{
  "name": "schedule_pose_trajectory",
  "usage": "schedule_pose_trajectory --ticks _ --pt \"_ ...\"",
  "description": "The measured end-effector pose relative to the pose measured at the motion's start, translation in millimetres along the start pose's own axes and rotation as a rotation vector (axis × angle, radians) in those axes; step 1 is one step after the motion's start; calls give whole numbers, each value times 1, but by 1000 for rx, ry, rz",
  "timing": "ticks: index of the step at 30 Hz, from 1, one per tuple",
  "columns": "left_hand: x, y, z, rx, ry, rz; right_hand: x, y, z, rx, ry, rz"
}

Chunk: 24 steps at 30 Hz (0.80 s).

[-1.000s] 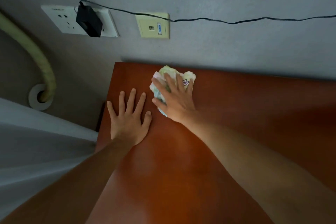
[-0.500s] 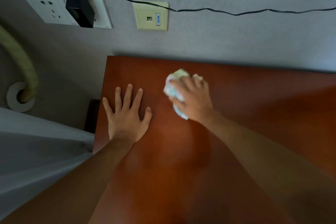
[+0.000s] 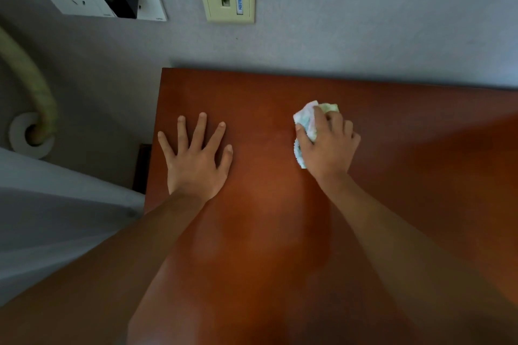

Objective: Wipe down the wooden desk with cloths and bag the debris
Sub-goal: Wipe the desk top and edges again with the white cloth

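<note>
Bracing flat on the wooden desk (image 3: pixel 266 232), the left hand (image 3: pixel 196 165) lay with fingers spread, holding nothing. At its 3 o'clock, well apart, the right hand (image 3: pixel 328 145) pressed curled fingers over a bunched cloth (image 3: pixel 307 120), whose long axis ran roughly 12 to 6. Unwiped desk likely stretched toward 3 o'clock. No bag or debris showed.

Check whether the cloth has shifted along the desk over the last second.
Yes. The cloth under the right hand slid rightward, away from the desk's left edge and the flat left hand.
</note>
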<state>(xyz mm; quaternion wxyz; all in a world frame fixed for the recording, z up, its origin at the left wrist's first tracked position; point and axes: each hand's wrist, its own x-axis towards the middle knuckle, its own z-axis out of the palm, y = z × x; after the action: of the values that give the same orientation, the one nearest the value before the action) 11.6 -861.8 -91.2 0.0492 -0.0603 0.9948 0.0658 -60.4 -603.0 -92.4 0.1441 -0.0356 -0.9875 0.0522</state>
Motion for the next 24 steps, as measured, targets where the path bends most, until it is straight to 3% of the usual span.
schedule_pose_trajectory --ticks 2,5,7,8,11,13,14,17,19,21,24 --pt "-2 0 1 -9 23 11 -30 -18 -5 57 9 -122" --pt "-2 -1 1 -11 39 9 -80 -33 -20 215 -49 -599" --pt "-1 -1 1 -11 40 3 -76 -21 -22 229 -84 -764" --pt "-2 -1 1 -14 36 0 -67 -12 -20 190 -90 -720" --pt "-2 0 0 -26 43 0 -39 17 -15 56 -33 -186" --pt "-2 0 1 -32 44 2 -55 13 -16 46 17 -5" --pt "-2 0 1 -35 46 2 -74 4 -19 60 21 -58" --pt "-3 0 0 -43 55 -1 -141 -17 -42 245 -69 -538" --pt "-4 0 -2 -55 55 5 -153 -9 -48 294 -99 -717" --pt "-4 0 -1 -55 51 11 -140 8 -40 222 -90 -582" --pt "-4 0 2 -48 82 40 -125 18 -30 132 -17 -140"
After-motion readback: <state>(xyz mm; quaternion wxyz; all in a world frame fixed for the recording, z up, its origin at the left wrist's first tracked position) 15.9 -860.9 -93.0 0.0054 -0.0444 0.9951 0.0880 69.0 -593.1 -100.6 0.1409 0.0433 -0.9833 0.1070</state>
